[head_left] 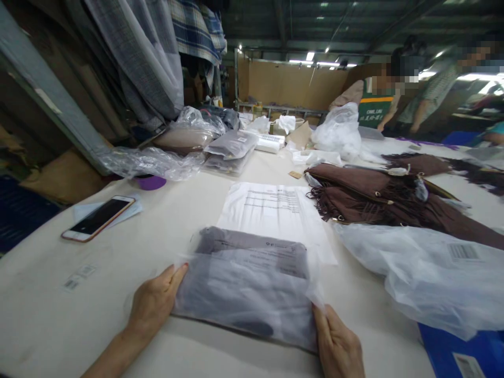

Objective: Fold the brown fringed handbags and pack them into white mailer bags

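A frosted plastic bag (248,294) with a dark, flat folded item inside lies between my two hands at the front of the table. My left hand (155,294) grips its left edge, thumb and fingers pressed together on the plastic. On the opposite side, my right hand (338,341) pinches the bag's right edge near the lower corner. Printed text shows on the bag's upper part. Just beyond it, a white plastic bag with printing (271,210) lies flat, partly covered by the filled one.
Brown fringed bags (366,194) lie at right, with a clear plastic bag (429,268) and blue packet (464,349) nearer. A phone (98,218) rests on paper at left. Bagged packets (230,149) are stacked behind. Two people stand at the far right.
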A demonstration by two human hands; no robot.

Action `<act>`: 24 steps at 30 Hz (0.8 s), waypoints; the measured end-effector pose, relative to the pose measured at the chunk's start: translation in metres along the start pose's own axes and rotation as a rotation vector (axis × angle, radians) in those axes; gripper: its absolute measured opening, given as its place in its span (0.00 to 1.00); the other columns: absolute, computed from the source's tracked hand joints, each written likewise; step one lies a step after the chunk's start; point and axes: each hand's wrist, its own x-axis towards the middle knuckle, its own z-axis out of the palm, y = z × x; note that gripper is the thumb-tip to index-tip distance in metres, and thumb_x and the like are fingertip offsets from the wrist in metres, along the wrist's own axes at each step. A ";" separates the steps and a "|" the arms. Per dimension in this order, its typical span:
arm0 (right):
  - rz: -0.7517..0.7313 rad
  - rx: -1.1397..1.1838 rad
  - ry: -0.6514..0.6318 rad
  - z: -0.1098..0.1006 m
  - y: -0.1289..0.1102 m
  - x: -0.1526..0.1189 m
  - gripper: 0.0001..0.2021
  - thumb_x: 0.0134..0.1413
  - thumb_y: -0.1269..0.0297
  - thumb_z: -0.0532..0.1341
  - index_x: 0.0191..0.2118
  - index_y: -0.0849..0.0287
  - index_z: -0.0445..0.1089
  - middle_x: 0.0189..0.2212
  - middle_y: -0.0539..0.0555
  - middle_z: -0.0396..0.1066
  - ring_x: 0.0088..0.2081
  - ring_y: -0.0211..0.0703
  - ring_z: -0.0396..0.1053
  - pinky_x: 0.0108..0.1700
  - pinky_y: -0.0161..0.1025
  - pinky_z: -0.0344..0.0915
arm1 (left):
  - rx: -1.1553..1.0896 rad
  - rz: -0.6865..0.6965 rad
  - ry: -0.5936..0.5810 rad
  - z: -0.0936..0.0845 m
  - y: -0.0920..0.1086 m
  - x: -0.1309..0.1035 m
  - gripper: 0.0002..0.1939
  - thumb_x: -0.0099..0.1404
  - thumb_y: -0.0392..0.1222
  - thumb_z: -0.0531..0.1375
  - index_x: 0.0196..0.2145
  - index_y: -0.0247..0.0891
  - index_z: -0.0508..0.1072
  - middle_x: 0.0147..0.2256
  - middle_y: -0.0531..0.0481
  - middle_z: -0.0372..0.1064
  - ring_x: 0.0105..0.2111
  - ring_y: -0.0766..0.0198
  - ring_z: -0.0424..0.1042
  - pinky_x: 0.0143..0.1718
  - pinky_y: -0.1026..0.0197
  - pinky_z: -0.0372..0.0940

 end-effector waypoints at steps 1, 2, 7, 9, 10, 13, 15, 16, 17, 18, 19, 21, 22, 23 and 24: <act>-0.023 -0.059 -0.001 0.001 -0.001 0.003 0.23 0.59 0.46 0.43 0.24 0.53 0.64 0.14 0.47 0.63 0.18 0.39 0.64 0.21 0.32 0.55 | 0.032 -0.006 -0.022 0.000 0.002 0.001 0.19 0.64 0.45 0.44 0.28 0.40 0.73 0.23 0.49 0.70 0.20 0.62 0.67 0.23 0.64 0.59; -0.049 -0.119 -0.001 0.002 -0.003 0.006 0.23 0.59 0.47 0.42 0.22 0.53 0.62 0.14 0.47 0.63 0.17 0.40 0.64 0.20 0.33 0.54 | 0.072 -0.011 -0.049 -0.001 0.003 0.002 0.19 0.65 0.44 0.44 0.28 0.41 0.73 0.23 0.49 0.70 0.21 0.62 0.67 0.23 0.64 0.58; -0.130 -0.322 0.085 0.004 -0.009 0.010 0.21 0.60 0.55 0.38 0.21 0.52 0.57 0.13 0.49 0.63 0.16 0.42 0.64 0.20 0.37 0.47 | 0.226 -0.045 0.062 -0.005 0.004 -0.004 0.17 0.67 0.47 0.46 0.35 0.38 0.71 0.24 0.48 0.70 0.25 0.57 0.70 0.26 0.61 0.61; -0.164 -0.342 0.126 0.005 -0.011 0.009 0.20 0.60 0.58 0.38 0.20 0.52 0.57 0.13 0.49 0.63 0.15 0.42 0.64 0.20 0.37 0.47 | 0.218 0.040 0.371 -0.008 0.008 -0.011 0.19 0.67 0.47 0.47 0.46 0.32 0.66 0.35 0.39 0.72 0.36 0.51 0.72 0.36 0.55 0.65; -0.179 -0.344 0.139 0.005 -0.012 0.009 0.20 0.60 0.58 0.39 0.20 0.53 0.57 0.12 0.49 0.63 0.15 0.42 0.64 0.20 0.37 0.47 | 0.193 0.147 0.518 -0.010 0.014 -0.015 0.22 0.67 0.46 0.48 0.52 0.28 0.60 0.43 0.34 0.69 0.44 0.47 0.69 0.42 0.51 0.64; -0.193 -0.337 0.149 0.005 -0.012 0.009 0.19 0.60 0.59 0.40 0.21 0.53 0.58 0.13 0.50 0.65 0.14 0.41 0.64 0.20 0.37 0.46 | 0.144 0.673 0.549 -0.012 0.040 -0.016 0.32 0.66 0.40 0.51 0.63 0.36 0.40 0.57 0.35 0.56 0.60 0.47 0.51 0.57 0.44 0.52; -0.181 -0.325 0.133 0.005 -0.012 0.009 0.20 0.60 0.60 0.40 0.21 0.53 0.58 0.14 0.50 0.66 0.15 0.41 0.65 0.20 0.37 0.47 | 0.192 0.944 0.305 -0.007 0.058 -0.006 0.31 0.66 0.45 0.51 0.63 0.46 0.42 0.58 0.42 0.56 0.61 0.47 0.48 0.58 0.39 0.47; -0.160 -0.321 0.126 0.005 -0.012 0.008 0.20 0.61 0.59 0.41 0.21 0.53 0.59 0.14 0.50 0.66 0.16 0.41 0.65 0.20 0.36 0.47 | 0.216 0.980 0.200 -0.003 0.065 0.002 0.30 0.66 0.49 0.52 0.63 0.48 0.46 0.59 0.43 0.55 0.60 0.45 0.50 0.57 0.36 0.47; -0.132 -0.324 0.121 0.006 -0.012 0.007 0.20 0.61 0.59 0.42 0.21 0.54 0.59 0.14 0.49 0.66 0.16 0.40 0.66 0.20 0.36 0.48 | 0.230 0.982 0.110 0.002 0.070 0.009 0.29 0.65 0.53 0.51 0.62 0.50 0.49 0.60 0.43 0.54 0.60 0.43 0.51 0.56 0.34 0.49; -0.098 -0.337 0.119 0.006 -0.013 0.006 0.19 0.62 0.58 0.45 0.22 0.54 0.60 0.14 0.49 0.66 0.17 0.40 0.66 0.20 0.35 0.48 | 0.236 0.955 0.036 0.007 0.073 0.017 0.29 0.65 0.55 0.51 0.61 0.51 0.51 0.60 0.43 0.52 0.60 0.42 0.51 0.54 0.33 0.50; -0.060 -0.358 0.120 0.006 -0.013 0.004 0.17 0.61 0.57 0.48 0.23 0.54 0.62 0.14 0.48 0.67 0.17 0.40 0.67 0.20 0.34 0.48 | 0.234 0.922 -0.022 0.011 0.074 0.023 0.28 0.65 0.56 0.50 0.61 0.52 0.51 0.61 0.43 0.50 0.60 0.42 0.50 0.54 0.33 0.51; 0.010 -0.427 0.131 0.006 -0.014 0.001 0.13 0.59 0.57 0.54 0.25 0.55 0.64 0.15 0.48 0.68 0.18 0.40 0.68 0.20 0.34 0.47 | 0.224 0.870 -0.096 0.018 0.073 0.030 0.27 0.65 0.57 0.49 0.60 0.55 0.51 0.62 0.46 0.47 0.61 0.43 0.48 0.54 0.33 0.51; 0.039 -0.467 0.140 0.006 -0.014 -0.001 0.11 0.57 0.58 0.56 0.26 0.55 0.64 0.15 0.48 0.68 0.18 0.41 0.68 0.19 0.33 0.46 | 0.219 0.854 -0.111 0.019 0.072 0.031 0.27 0.65 0.57 0.49 0.60 0.56 0.50 0.63 0.47 0.46 0.61 0.44 0.47 0.55 0.33 0.50; 0.062 -0.500 0.154 0.006 -0.014 -0.001 0.11 0.57 0.58 0.57 0.26 0.56 0.65 0.15 0.48 0.68 0.18 0.42 0.68 0.19 0.33 0.45 | 0.213 0.842 -0.116 0.019 0.071 0.031 0.27 0.65 0.57 0.48 0.60 0.56 0.50 0.63 0.48 0.46 0.61 0.44 0.46 0.55 0.33 0.49; 0.079 -0.524 0.170 0.005 -0.013 -0.001 0.12 0.56 0.57 0.58 0.26 0.56 0.65 0.15 0.48 0.68 0.18 0.42 0.69 0.19 0.33 0.45 | 0.209 0.833 -0.120 0.019 0.070 0.030 0.27 0.65 0.58 0.48 0.60 0.56 0.50 0.63 0.48 0.46 0.62 0.45 0.45 0.56 0.33 0.49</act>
